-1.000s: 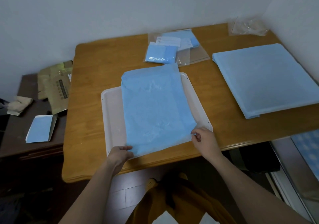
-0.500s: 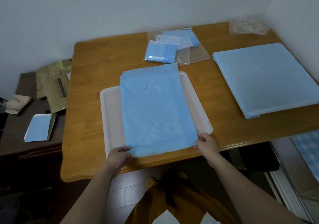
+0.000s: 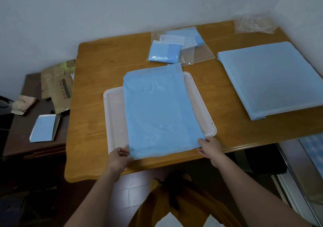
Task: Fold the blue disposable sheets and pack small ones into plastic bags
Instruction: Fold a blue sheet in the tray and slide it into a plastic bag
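A folded blue disposable sheet [image 3: 159,111] lies lengthwise across a white tray [image 3: 114,114] on the wooden table [image 3: 97,79]. My left hand [image 3: 118,158] pinches its near left corner. My right hand [image 3: 210,147] pinches its near right corner. A large stack of flat blue sheets [image 3: 272,79] rests on the table's right side. Behind the tray lie packed small blue sheets in plastic bags [image 3: 165,52] with white labels. A crumpled empty plastic bag [image 3: 255,23] sits at the far right corner.
A dark side table [image 3: 26,135] at the left carries a small blue packet [image 3: 43,128], a torn brown paper wrapper [image 3: 58,85] and a beige cloth [image 3: 23,103]. White walls close in behind and to the right. The table's near edge runs just past my hands.
Both hands have slid toward me along the sheet's near edge and now hold its two near corners; the near edge lies a little closer to the table's edge.
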Demonstrator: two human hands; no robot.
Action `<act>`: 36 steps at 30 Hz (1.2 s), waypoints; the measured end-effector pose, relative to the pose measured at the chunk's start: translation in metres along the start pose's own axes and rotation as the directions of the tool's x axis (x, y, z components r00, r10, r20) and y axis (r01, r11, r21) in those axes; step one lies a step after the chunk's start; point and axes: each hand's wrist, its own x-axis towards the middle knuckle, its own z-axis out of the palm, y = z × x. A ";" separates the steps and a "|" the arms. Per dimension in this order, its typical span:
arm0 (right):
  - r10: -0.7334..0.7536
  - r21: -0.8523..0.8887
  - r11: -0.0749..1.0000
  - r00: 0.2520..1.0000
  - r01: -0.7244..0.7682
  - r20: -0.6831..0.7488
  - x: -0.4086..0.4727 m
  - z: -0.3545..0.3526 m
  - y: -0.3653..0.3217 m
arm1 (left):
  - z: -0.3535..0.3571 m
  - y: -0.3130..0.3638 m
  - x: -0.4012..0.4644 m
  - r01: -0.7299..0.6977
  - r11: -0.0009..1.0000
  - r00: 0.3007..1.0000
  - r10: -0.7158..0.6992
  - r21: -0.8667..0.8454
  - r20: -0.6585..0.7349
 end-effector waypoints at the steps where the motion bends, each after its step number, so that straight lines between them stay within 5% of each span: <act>1: -0.010 0.000 1.000 1.000 0.010 -0.009 0.000 -0.001 0.000 | -0.001 0.000 -0.002 -0.034 0.999 0.999 0.035 0.023 -0.009; 6: -0.009 0.013 1.000 1.000 0.009 -0.005 -0.003 -0.001 -0.002 | -0.003 0.000 -0.009 -0.064 0.996 0.998 0.064 0.069 -0.001; 13: -0.021 -0.025 0.999 0.999 0.020 -0.041 -0.002 0.001 0.002 | -0.004 0.000 -0.010 0.315 0.933 0.940 -0.282 -0.175 0.191; 19: -0.016 -0.051 0.999 0.999 0.014 -0.028 -0.005 0.002 0.006 | 0.012 -0.002 -0.007 0.304 0.942 0.951 -0.308 -0.139 -0.006; 29: -0.077 -0.172 0.983 0.994 0.063 -0.076 -0.014 0.001 0.003 | 0.005 -0.006 -0.008 0.413 0.876 0.910 -0.384 -0.249 0.158; 32: -0.235 -0.399 0.906 0.950 0.138 -0.205 -0.021 0.011 0.003 | -0.001 -0.008 -0.013 0.410 0.878 0.906 -0.361 -0.247 0.219; 34: -0.433 -0.643 0.750 0.849 0.154 -0.303 -0.029 0.021 0.004 | -0.004 -0.008 -0.018 0.386 0.890 0.914 -0.334 -0.242 0.231; 36: -0.648 -0.751 0.573 0.742 0.327 -0.172 -0.036 0.033 0.001 | -0.005 -0.009 -0.023 0.337 0.919 0.932 -0.295 -0.205 0.212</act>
